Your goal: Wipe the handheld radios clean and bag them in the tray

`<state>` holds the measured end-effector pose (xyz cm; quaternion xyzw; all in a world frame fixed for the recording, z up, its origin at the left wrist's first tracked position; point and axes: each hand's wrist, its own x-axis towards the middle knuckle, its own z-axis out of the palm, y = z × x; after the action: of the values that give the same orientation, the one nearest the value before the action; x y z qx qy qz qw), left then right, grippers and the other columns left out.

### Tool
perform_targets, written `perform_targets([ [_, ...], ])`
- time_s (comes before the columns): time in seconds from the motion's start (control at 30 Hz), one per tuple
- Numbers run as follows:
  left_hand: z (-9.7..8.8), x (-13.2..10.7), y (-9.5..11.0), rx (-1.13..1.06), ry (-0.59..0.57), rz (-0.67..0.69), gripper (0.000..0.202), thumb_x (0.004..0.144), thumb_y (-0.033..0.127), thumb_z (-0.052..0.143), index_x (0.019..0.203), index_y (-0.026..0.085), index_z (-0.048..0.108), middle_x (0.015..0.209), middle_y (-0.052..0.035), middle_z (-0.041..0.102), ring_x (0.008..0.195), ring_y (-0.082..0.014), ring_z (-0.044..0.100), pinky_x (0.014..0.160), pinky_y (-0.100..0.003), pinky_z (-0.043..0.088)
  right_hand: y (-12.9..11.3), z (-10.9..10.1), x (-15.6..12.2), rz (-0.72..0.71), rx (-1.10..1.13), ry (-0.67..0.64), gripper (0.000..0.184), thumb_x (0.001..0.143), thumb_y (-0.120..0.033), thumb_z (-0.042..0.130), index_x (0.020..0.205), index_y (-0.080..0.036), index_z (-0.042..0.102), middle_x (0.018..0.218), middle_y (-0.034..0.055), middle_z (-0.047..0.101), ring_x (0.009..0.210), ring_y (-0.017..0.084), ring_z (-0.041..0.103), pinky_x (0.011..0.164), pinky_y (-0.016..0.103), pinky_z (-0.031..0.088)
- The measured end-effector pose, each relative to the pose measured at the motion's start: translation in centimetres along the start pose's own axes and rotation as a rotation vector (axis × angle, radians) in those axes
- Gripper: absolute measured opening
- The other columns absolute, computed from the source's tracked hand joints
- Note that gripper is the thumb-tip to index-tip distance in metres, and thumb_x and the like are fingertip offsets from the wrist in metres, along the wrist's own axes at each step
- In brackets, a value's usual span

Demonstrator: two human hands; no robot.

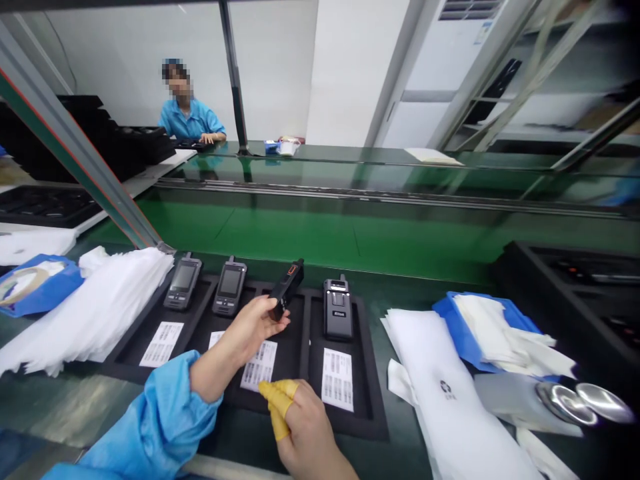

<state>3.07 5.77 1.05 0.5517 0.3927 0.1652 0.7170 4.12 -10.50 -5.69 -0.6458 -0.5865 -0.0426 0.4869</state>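
My left hand point(257, 325), in a blue sleeve, grips a black handheld radio point(287, 287) by its lower end and tilts it on its side above the black tray point(373, 413). My right hand point(300, 427), with yellow finger cots on two fingers, hovers low over the tray's front edge, fingers curled, holding nothing I can see. Two radios with screens point(183, 282) point(230, 287) lie face up in the tray's left slots. A third radio point(337, 308) lies back up on the right. White barcode labels point(337, 378) lie below each slot.
White foam bags are stacked at left point(95, 310) and right point(445, 387). A blue tray with white cloths point(493, 327) and a roll of shiny tape point(580, 402) sit at right. A green conveyor belt point(320, 233) runs behind. A person in blue point(190, 117) sits across.
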Motion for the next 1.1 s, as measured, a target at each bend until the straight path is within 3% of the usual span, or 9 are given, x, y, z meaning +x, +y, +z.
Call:
perform_targets([
  [0.1, 1.5, 0.2, -0.5, -0.265, -0.066, -0.115, 0.022, 0.083, 0.034, 0.050, 0.085, 0.013, 0.057, 0.089, -0.0145, 0.067, 0.072, -0.0179, 0.066, 0.071, -0.030, 0.055, 0.1, 0.1, -0.1, 0.007, 0.004, 0.014, 0.044, 0.085, -0.009, 0.041, 0.123, -0.021, 0.058, 0.085, 0.0066, 0.065, 0.074, 0.018, 0.059, 0.066, 0.031, 0.054],
  [0.3, 2.4, 0.0, -1.6, -0.605, -0.059, -0.247, 0.027, 0.090, 0.032, 0.040, 0.091, 0.011, 0.058, 0.091, -0.0148, 0.067, 0.073, -0.0159, 0.065, 0.069, -0.026, 0.056, 0.2, 0.2, -0.4, 0.019, -0.008, 0.011, 0.042, 0.085, -0.010, 0.041, 0.122, -0.021, 0.058, 0.083, 0.0067, 0.064, 0.076, 0.018, 0.059, 0.067, 0.032, 0.055],
  [0.5, 2.2, -0.4, -1.6, -0.777, -0.008, -0.262, 0.034, 0.095, 0.033, 0.034, 0.101, 0.008, 0.055, 0.097, -0.0160, 0.066, 0.087, -0.0170, 0.068, 0.075, -0.021, 0.057, -0.4, 0.3, -0.3, 0.035, 0.007, 0.003, 0.040, 0.086, -0.009, 0.042, 0.121, -0.021, 0.058, 0.087, 0.0068, 0.065, 0.077, 0.018, 0.059, 0.067, 0.032, 0.055],
  [0.63, 1.9, -0.7, -1.5, -0.794, 0.000, -0.303, 0.036, 0.099, 0.026, 0.029, 0.117, 0.001, 0.048, 0.105, -0.0208, 0.065, 0.098, -0.0225, 0.068, 0.084, -0.029, 0.057, -0.1, -2.1, 0.0, 0.036, -0.048, 0.064, 0.040, 0.087, -0.008, 0.043, 0.123, -0.022, 0.056, 0.100, 0.0067, 0.065, 0.088, 0.015, 0.061, 0.076, 0.028, 0.055],
  [0.8, 1.2, -0.6, -1.7, -0.714, -0.045, -0.391, 0.044, 0.100, 0.020, 0.030, 0.131, -0.011, 0.033, 0.120, -0.0339, 0.056, 0.107, -0.0284, 0.064, 0.087, -0.032, 0.056, 3.5, -5.2, 2.0, 0.277, -0.561, 0.210, 0.035, 0.090, -0.019, 0.044, 0.121, -0.015, 0.058, 0.107, 0.0150, 0.062, 0.097, 0.025, 0.058, 0.082, 0.040, 0.052],
  [0.9, 0.6, -0.3, -1.6, -0.645, -0.079, -0.423, 0.048, 0.100, 0.021, 0.032, 0.133, -0.013, 0.031, 0.125, -0.0364, 0.052, 0.112, -0.0300, 0.061, 0.095, -0.033, 0.051, 5.2, -5.1, 3.7, 0.500, -0.801, 0.096, 0.047, 0.087, -0.025, 0.050, 0.129, -0.004, 0.050, 0.108, 0.0224, 0.058, 0.094, 0.031, 0.056, 0.080, 0.045, 0.050],
  [0.97, 0.2, -0.4, -1.3, -0.602, -0.106, -0.449, 0.048, 0.099, 0.021, 0.035, 0.133, -0.014, 0.033, 0.127, -0.0369, 0.050, 0.115, -0.0318, 0.058, 0.100, -0.036, 0.048, 5.6, -4.5, 4.7, 0.613, -0.874, -0.011, 0.058, 0.084, -0.028, 0.057, 0.133, 0.000, 0.044, 0.106, 0.0230, 0.058, 0.092, 0.031, 0.055, 0.082, 0.043, 0.048],
  [1.1, -1.1, -1.4, -1.1, -0.537, -0.139, -0.487, 0.047, 0.098, 0.021, 0.040, 0.132, -0.011, 0.036, 0.127, -0.0343, 0.052, 0.115, -0.0330, 0.058, 0.103, -0.041, 0.045, 5.4, -3.2, 5.7, 0.720, -0.895, -0.083, 0.068, 0.080, -0.035, 0.064, 0.133, 0.002, 0.042, 0.103, 0.0233, 0.057, 0.088, 0.031, 0.056, 0.080, 0.041, 0.048],
])
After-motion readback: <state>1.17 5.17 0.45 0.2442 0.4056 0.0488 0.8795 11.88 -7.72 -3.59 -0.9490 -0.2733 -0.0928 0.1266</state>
